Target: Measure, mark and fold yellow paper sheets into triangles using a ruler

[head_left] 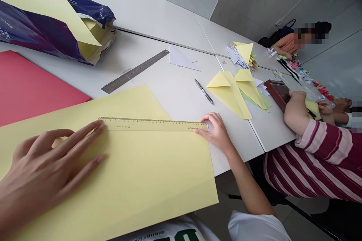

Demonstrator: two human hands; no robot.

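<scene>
A large sheet of yellow paper lies in front of me, reaching past the table's near edge. Across it rests a clear plastic ruler. The fingertips of my left hand touch the ruler's left end, with the fingers stretched out over the paper. At the other end, by the sheet's right edge, my right hand grips the ruler between thumb and fingers. Beyond the sheet are a steel ruler, a folded white paper and a pen.
A dark blue plastic bag with yellow sheets stands at the back left, above red paper. Folded yellow papers lie on the right. A person in a striped shirt sits on the right; another person sits farther back.
</scene>
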